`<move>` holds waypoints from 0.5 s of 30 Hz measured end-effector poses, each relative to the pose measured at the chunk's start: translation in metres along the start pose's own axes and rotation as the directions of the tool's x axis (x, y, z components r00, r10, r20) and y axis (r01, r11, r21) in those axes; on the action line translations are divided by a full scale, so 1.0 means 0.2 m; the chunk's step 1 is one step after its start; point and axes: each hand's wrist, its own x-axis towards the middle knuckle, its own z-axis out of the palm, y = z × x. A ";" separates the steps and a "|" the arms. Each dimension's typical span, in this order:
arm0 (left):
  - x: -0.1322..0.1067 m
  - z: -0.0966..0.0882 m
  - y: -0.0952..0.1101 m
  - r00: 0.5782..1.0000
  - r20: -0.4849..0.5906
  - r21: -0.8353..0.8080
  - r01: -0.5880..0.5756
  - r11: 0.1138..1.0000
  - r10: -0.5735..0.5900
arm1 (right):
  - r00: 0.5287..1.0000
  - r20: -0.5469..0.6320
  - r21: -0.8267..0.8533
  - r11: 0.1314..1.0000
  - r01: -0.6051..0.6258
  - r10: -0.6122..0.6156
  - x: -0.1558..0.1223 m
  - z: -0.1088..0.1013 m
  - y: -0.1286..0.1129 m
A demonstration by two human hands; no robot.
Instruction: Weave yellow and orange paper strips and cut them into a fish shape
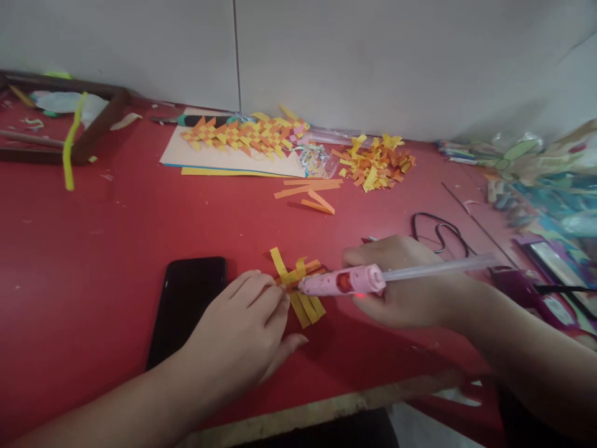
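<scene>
My right hand (401, 283) is closed around a pink hot glue gun (331, 281), with a clear glue stick (438, 267) poking out of its back end. A red light glows near its handle. The gun's nozzle points left, at a small weave of yellow and orange paper strips (308, 308) lying on the red table. My left hand (252, 317) has its fingertips pressed on the left side of that weave, holding an orange strip; its thumb sticks out below. Just left of this hand lies a black phone (186, 305), partly covered by it.
Behind are loose orange strips (310, 186), a folded-paper pile (377, 163), and a long woven yellow-orange piece (242, 138) on paper sheets (175, 152). A dark wooden frame (100, 121) sits far left. A black cord (436, 219) and a purple item (527, 292) lie right.
</scene>
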 end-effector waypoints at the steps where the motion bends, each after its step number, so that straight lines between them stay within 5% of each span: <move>1: 0.00 0.00 0.00 1.000 0.004 -0.005 0.002 1.000 -0.002 | 1.000 0.011 -0.044 0.999 -0.001 0.001 0.01 -0.02 -0.02; 7: 0.01 0.00 -0.01 1.000 0.018 0.002 0.003 1.000 -0.003 | 1.000 0.012 -0.168 0.986 0.016 -0.014 0.02 -0.12 -0.02; 15: 0.00 0.00 0.00 1.000 -0.024 0.007 0.003 1.000 -0.003 | 0.995 -0.088 0.107 0.992 0.066 -0.057 -0.01 -0.05 0.13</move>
